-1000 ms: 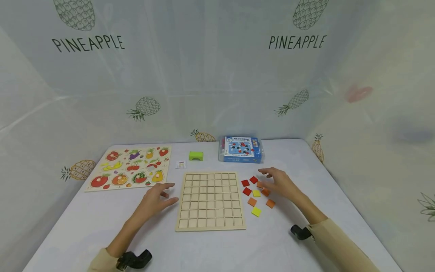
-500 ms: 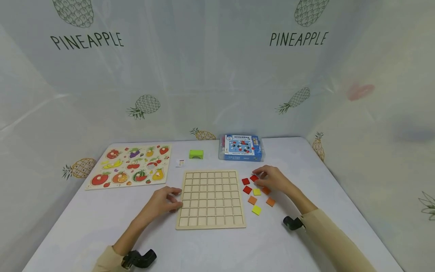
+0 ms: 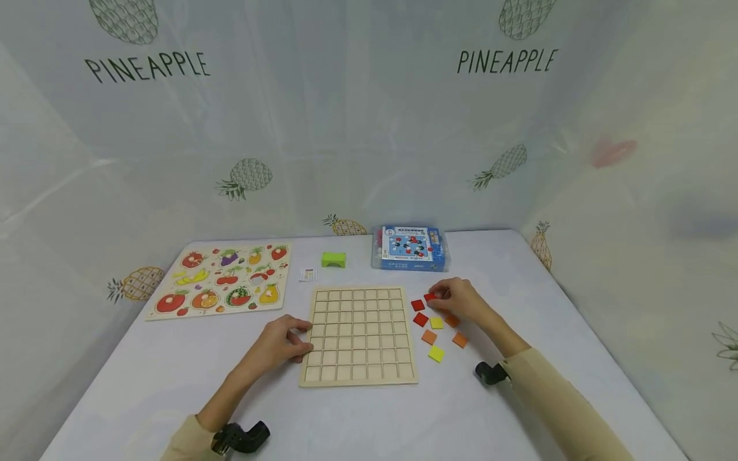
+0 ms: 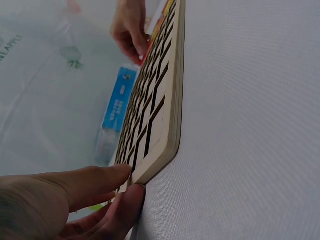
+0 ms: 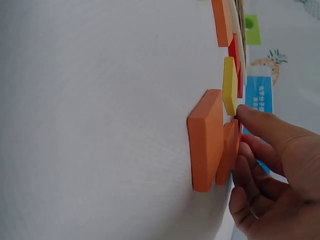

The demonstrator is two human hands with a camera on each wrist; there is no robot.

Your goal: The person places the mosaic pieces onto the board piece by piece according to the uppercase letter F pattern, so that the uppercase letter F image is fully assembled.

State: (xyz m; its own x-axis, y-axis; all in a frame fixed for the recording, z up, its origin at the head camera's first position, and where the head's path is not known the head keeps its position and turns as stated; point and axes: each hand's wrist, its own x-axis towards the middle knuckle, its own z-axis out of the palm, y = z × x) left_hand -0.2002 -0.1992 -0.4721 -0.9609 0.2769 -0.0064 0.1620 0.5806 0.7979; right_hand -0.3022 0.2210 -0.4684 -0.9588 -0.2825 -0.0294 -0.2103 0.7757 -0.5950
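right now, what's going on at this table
A person's left hand touches the left edge of a wooden grid board, while the right hand pinches a red tile to the board's right. More red tiles lie loose with orange tiles and yellow tiles on the white tabletop; none sits in the board.

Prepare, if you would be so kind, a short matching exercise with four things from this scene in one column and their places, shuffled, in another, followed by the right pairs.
Things
1. fruit board
2. blue box
3. left hand
4. right hand

Places
A. beyond the far right corner of the grid board
B. at a red tile
C. lying flat at the back left of the table
D. touching the left edge of the grid board

Right pairs: 1-C, 2-A, 3-D, 4-B.
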